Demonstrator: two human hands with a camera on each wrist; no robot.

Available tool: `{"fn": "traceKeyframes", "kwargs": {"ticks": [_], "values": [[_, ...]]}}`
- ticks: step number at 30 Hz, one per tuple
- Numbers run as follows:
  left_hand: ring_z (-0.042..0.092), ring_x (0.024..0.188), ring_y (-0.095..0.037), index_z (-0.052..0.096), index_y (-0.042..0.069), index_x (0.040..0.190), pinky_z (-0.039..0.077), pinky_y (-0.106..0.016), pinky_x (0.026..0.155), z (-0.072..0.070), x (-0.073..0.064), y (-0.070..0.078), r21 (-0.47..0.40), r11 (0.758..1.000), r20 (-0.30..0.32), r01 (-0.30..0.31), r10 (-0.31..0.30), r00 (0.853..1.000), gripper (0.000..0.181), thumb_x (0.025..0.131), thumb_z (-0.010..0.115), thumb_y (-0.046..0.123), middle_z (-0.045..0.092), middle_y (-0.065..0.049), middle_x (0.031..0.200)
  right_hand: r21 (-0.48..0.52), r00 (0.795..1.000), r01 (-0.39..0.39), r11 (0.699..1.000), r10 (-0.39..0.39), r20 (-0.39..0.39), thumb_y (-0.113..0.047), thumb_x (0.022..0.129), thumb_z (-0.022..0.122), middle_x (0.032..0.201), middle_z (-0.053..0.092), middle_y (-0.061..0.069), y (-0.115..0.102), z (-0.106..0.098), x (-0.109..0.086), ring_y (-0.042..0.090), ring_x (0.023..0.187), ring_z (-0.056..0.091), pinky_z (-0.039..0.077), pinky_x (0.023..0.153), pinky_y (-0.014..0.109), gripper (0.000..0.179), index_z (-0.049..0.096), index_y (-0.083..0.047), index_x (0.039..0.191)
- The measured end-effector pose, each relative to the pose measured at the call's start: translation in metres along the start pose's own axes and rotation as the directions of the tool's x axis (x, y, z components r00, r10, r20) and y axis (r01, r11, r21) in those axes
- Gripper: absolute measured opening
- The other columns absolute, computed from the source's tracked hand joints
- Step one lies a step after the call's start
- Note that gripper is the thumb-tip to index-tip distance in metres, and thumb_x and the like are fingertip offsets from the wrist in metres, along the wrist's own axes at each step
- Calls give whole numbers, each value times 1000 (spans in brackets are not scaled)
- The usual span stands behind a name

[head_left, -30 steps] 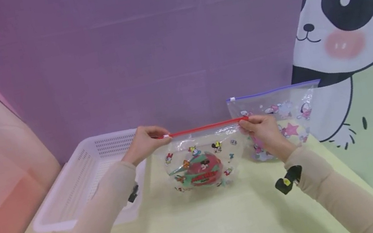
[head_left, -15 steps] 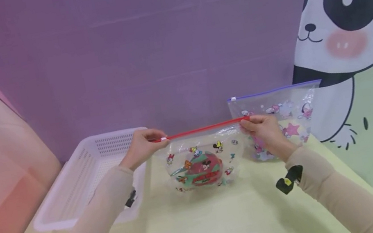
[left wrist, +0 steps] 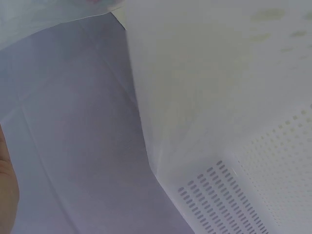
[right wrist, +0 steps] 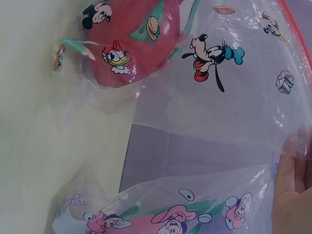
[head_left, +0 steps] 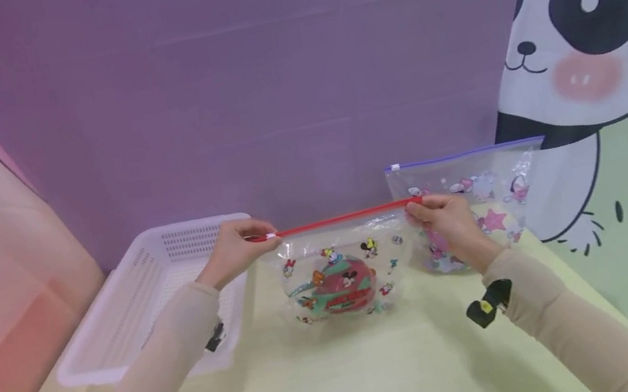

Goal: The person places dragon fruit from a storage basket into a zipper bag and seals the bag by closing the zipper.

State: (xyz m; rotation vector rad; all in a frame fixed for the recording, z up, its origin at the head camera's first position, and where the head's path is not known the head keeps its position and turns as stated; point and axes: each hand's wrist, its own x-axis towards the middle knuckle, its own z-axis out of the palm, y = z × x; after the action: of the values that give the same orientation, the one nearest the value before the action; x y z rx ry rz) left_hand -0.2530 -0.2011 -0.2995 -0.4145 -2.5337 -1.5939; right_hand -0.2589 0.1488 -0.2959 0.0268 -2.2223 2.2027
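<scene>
A clear zip bag (head_left: 336, 248) with cartoon prints and a red zip strip (head_left: 343, 217) stands between my hands in the head view. Inside it lies a red and green item (head_left: 347, 285), its kind unclear through the plastic. My left hand (head_left: 233, 249) pinches the zip's left end by the white slider (head_left: 272, 235). At the other end, my right hand (head_left: 450, 222) pinches the top corner between thumb and fingers. In the right wrist view the right hand (right wrist: 295, 190) shows beside the bag's edge; the left wrist view catches only a sliver of the left hand (left wrist: 7, 190).
A white perforated basket (head_left: 86, 352) stands on the table (head_left: 347, 386) at the left, partly behind the left forearm. Behind the right hand stands another clear zip bag (head_left: 517, 188) with a purple strip and pink contents. A purple backdrop (head_left: 270, 91) rises behind.
My left hand has shifted a little left and down along with the slider, and more of the red strip shows. The right hand keeps its hold on the right corner.
</scene>
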Motion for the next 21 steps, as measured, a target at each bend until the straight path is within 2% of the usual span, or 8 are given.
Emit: {"fn": "traceKeyframes", "kwargs": {"ticks": [5,12,21], "values": [[64,81,-13,68,3,97,54,-27,71,-3,-4,-1,-2,1000,7,8,-8,1000,25,75,74,14,66,-11,97,-31,1000,14,999,-14,3,-14,84,66,69,67,-14,1,0,0,-1,67,64,51,67,13,20,67,-28,69],[64,84,-14,69,4,96,54,-27,73,-8,-7,-1,9,1000,13,29,-29,999,25,75,74,16,66,-9,100,-73,1000,1,997,-1,-1,-19,83,67,70,67,-16,1,-1,1,-1,69,63,50,66,14,15,67,-28,71],[64,82,-14,68,4,97,53,-28,74,-14,-10,-2,9,999,7,52,-52,999,26,76,74,17,66,-6,97,-39,1000,9,999,-9,12,-17,84,66,70,68,-15,-1,-1,1,-2,69,64,51,70,12,16,67,-27,72]]}}
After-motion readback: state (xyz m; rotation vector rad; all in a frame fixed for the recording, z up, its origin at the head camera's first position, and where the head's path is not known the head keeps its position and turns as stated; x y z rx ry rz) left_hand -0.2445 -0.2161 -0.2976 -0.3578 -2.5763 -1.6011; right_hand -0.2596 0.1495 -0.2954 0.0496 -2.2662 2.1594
